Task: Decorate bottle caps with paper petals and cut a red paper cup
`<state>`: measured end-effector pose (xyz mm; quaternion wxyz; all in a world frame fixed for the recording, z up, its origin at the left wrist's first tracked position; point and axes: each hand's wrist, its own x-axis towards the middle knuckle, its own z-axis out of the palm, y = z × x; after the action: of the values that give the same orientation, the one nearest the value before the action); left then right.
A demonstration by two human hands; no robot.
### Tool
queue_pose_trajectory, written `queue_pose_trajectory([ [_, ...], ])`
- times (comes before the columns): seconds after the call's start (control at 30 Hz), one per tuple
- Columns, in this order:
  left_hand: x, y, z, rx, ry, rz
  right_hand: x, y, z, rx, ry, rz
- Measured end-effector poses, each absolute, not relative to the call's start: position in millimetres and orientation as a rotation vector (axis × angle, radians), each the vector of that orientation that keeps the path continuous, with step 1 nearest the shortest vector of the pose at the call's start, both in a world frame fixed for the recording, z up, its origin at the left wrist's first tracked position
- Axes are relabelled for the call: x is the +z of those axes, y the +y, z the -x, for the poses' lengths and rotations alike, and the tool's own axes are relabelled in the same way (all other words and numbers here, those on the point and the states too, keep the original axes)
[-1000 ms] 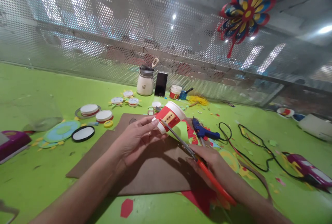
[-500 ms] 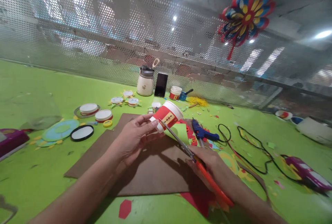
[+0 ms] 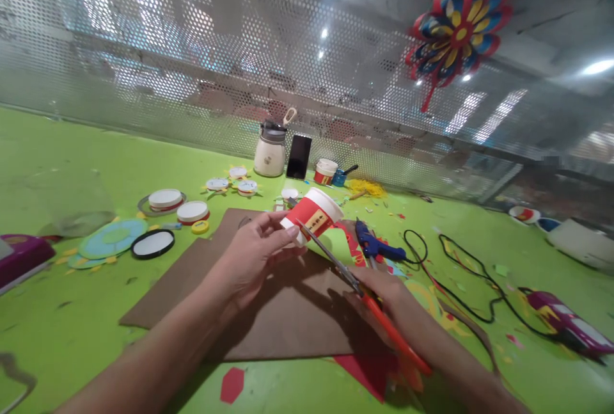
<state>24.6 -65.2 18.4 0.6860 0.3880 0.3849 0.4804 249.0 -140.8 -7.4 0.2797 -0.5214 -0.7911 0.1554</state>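
Observation:
Tilted on its side, a red and white paper cup is pinched near its base by my left hand, thumb on the near side. My right hand is closed round the orange handles of a pair of scissors. The blades point up and left and meet the cup's side near its base; whether they cut into the wall I cannot tell. Under both hands lies a brown cardboard sheet. Red and pale green paper scraps are partly hidden behind the scissors.
A blue glue gun with a black cord lies right of the cardboard. Behind stand a white jar, a phone and a stacked cup. Round lids and paper discs lie left. A purple tool sits far right.
The cup has shifted very slightly to the right with my left hand. The scissors stay against its side, almost unmoved.

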Motion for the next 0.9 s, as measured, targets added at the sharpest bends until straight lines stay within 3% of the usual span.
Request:
queue_pose_trajectory([
  [0.9,17.1,-64.0,-26.3,1.253,0.896,-0.982,-4.5,-141.0,-248.4,0.526,-2.138,1.374],
])
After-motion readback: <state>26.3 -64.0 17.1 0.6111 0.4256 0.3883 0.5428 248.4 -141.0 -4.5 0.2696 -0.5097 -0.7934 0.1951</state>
